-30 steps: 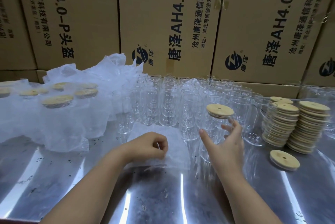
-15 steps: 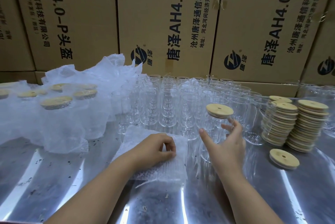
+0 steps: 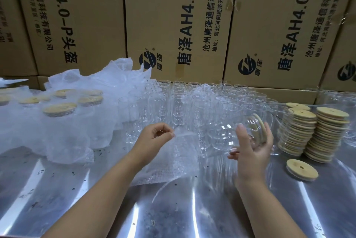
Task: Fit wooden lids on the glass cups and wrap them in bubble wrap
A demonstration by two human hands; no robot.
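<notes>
Where a second ago the lidded cup [image 3: 229, 133] stood upright among the others, it is now off the table [image 3: 192, 210] and tipped onto its side in the right hand [image 3: 252, 151]. Its wooden lid [image 3: 260, 126] faces right and its base points toward the left hand [image 3: 154, 137]. The right fingers [image 3: 268, 137] curl round the far side near the lid, with the thumb up against the glass, so the cup is firmly held.

The left hand has changed too. It was lying on the bubble wrap sheet [image 3: 173, 162]; now its fingers pinch the sheet's upper edge and have lifted that edge clear, while the rest of the sheet lies on the table just beside the cup.

To my eye the lid step for this cup is finished and the wrapping is about to start: cup laid sideways, sheet raised to meet it. Plenty remains. Rows of bare cups [image 3: 192, 100] stand behind, stacked lids [image 3: 316, 133] and one loose lid [image 3: 301, 169] wait on the right, and a cluster of wrapped cups [image 3: 57, 122] sits at the left.
</notes>
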